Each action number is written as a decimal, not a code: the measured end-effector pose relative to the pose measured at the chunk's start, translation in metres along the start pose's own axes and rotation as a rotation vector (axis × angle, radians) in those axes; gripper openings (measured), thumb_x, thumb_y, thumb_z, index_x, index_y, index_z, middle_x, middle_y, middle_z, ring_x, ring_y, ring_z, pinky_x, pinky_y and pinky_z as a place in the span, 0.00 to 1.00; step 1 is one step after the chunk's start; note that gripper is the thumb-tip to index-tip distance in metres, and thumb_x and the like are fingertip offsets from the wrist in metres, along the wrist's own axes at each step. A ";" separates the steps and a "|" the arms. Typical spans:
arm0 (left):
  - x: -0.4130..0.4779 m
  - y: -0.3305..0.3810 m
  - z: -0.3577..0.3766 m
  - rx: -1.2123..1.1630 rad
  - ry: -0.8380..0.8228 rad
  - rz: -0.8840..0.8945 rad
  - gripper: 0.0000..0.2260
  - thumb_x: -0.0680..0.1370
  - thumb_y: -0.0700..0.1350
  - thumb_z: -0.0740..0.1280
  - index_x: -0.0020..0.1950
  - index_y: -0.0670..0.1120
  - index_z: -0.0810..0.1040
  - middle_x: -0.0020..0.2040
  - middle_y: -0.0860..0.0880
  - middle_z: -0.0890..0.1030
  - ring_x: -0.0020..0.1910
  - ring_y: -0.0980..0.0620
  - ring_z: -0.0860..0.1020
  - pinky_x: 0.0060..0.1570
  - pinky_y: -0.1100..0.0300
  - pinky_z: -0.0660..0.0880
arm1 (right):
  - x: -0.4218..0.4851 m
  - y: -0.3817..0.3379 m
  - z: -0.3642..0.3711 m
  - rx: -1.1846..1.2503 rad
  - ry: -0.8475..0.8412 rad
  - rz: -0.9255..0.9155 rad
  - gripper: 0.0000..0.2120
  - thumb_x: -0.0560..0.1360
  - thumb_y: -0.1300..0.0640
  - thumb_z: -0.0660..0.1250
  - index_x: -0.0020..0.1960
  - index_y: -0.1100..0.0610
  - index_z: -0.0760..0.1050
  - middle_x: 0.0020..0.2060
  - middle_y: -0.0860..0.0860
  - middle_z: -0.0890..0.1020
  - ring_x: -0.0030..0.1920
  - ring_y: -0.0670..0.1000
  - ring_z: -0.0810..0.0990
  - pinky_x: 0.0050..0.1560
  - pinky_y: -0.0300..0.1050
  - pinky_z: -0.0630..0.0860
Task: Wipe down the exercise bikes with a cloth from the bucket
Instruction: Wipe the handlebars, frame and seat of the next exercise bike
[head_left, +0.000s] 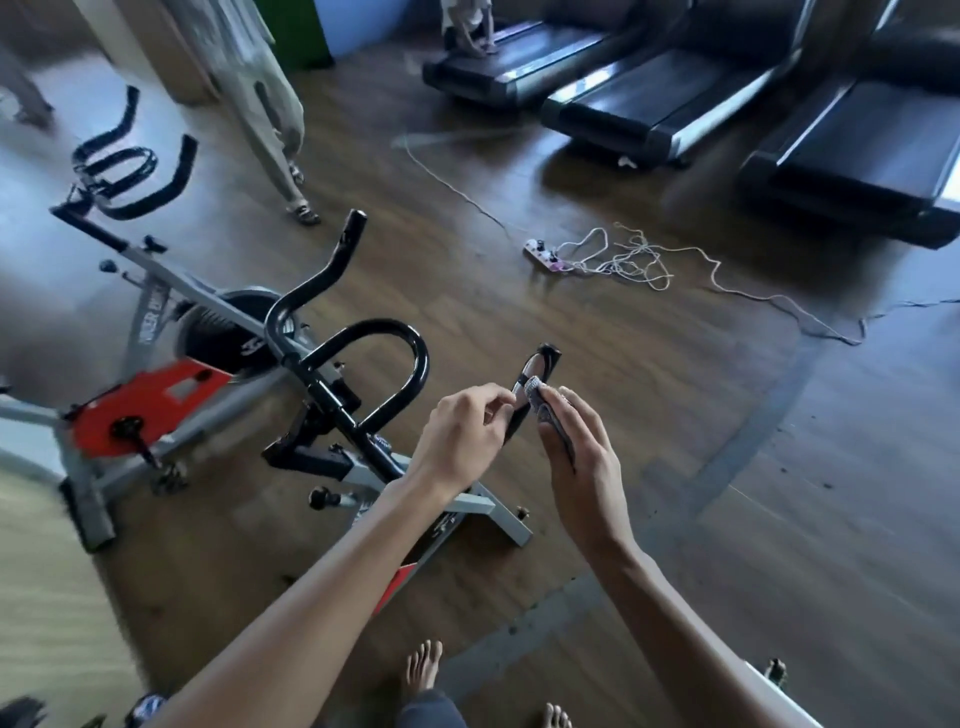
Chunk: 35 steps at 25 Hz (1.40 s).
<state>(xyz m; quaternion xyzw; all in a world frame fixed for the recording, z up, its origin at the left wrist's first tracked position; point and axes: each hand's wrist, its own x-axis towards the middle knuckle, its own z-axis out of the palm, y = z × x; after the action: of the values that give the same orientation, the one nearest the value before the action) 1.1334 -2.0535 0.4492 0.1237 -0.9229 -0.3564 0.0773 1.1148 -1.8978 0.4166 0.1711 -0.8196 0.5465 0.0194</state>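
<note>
The exercise bike (332, 400) stands to the left of and below the hands. Its near handlebar end (543, 361) rises between them. The left hand (467, 436) pinches this bar with curled fingers. The right hand (576, 452) grips the cloth (535, 388) against the bar's right side. Risk: a hard stroke towards the tip may slide the cloth off the bar. If the left pinch loosens, the bar may swing.

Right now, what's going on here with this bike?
A person is wiping an exercise bike. The left hand pinches the end of its black handlebar to steady it, while the right hand holds a grey cloth against that same end. A second bike stands behind; no bucket is in view.
</note>
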 end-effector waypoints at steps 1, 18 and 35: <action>0.008 -0.003 -0.001 -0.009 -0.002 0.024 0.07 0.80 0.48 0.65 0.55 0.52 0.82 0.50 0.54 0.85 0.47 0.54 0.82 0.53 0.55 0.78 | 0.003 -0.002 0.005 -0.006 0.031 0.002 0.18 0.83 0.58 0.63 0.71 0.47 0.75 0.71 0.47 0.72 0.71 0.41 0.69 0.66 0.24 0.61; 0.149 -0.063 -0.006 -0.645 -0.801 -0.116 0.18 0.85 0.52 0.53 0.64 0.44 0.78 0.60 0.46 0.81 0.56 0.49 0.78 0.55 0.55 0.72 | 0.039 -0.024 0.146 -0.340 0.745 0.184 0.19 0.83 0.57 0.62 0.73 0.52 0.72 0.74 0.55 0.69 0.74 0.53 0.68 0.75 0.51 0.66; 0.157 -0.058 -0.005 -0.674 -0.944 -0.018 0.22 0.85 0.57 0.52 0.64 0.45 0.79 0.57 0.47 0.83 0.56 0.50 0.81 0.56 0.57 0.74 | 0.075 0.006 0.134 -0.561 0.559 0.207 0.28 0.82 0.67 0.59 0.78 0.48 0.64 0.82 0.52 0.51 0.81 0.60 0.49 0.75 0.58 0.59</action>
<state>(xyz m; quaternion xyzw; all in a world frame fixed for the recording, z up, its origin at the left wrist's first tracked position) 0.9943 -2.1434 0.4222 -0.0724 -0.6920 -0.6477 -0.3106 1.0634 -2.0362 0.3741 -0.0793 -0.9129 0.3262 0.2323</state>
